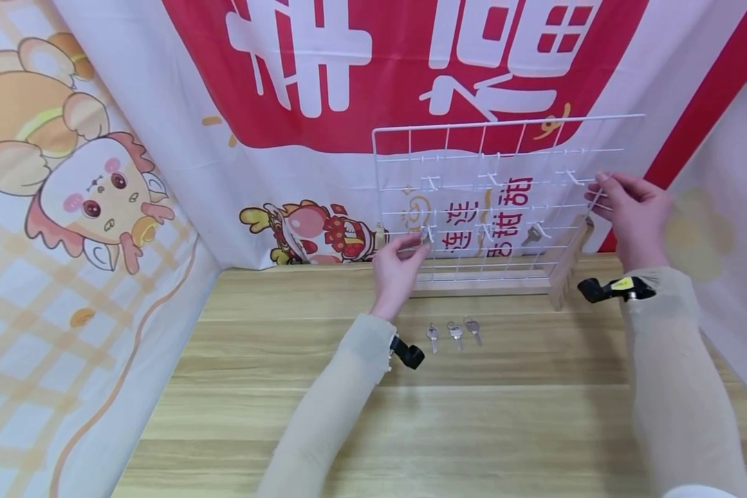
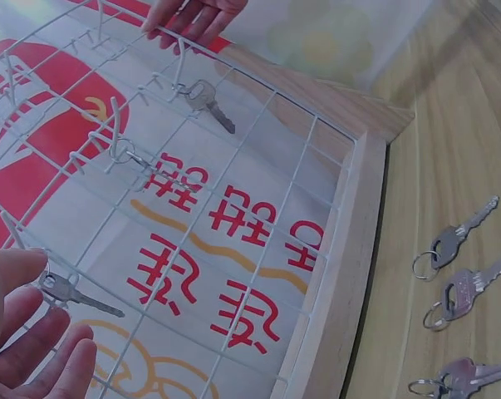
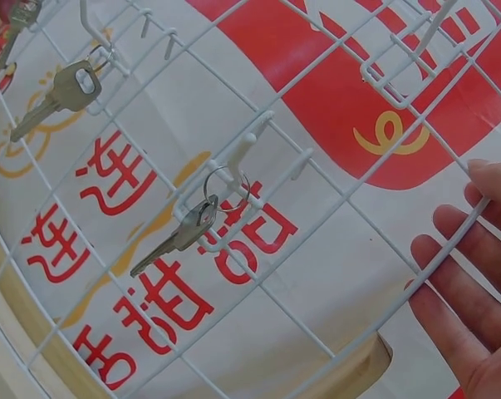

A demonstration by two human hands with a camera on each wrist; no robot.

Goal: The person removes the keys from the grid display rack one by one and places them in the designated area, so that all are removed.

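Observation:
A white wire grid rack (image 1: 473,200) with small hooks stands upright in a wooden base (image 1: 482,287). At its lower left hook, my left hand (image 1: 401,266) pinches the ring end of a key (image 2: 74,293) between thumb and index finger, its blade pointing down. How far the ring sits on the hook is hidden. My right hand (image 1: 638,211) holds the grid's right edge, thumb and fingers around the outer wire. Two more keys hang by rings from the lower hooks, a middle key (image 3: 63,96) and a right key (image 3: 179,237).
On the wooden table (image 1: 286,387) before the rack lie three keys with rings, a left key (image 1: 432,337), a middle key (image 1: 455,335) and a right key (image 1: 474,330). Upper hooks (image 1: 432,182) stick out from the grid. A printed cloth (image 1: 299,138) hangs close behind it.

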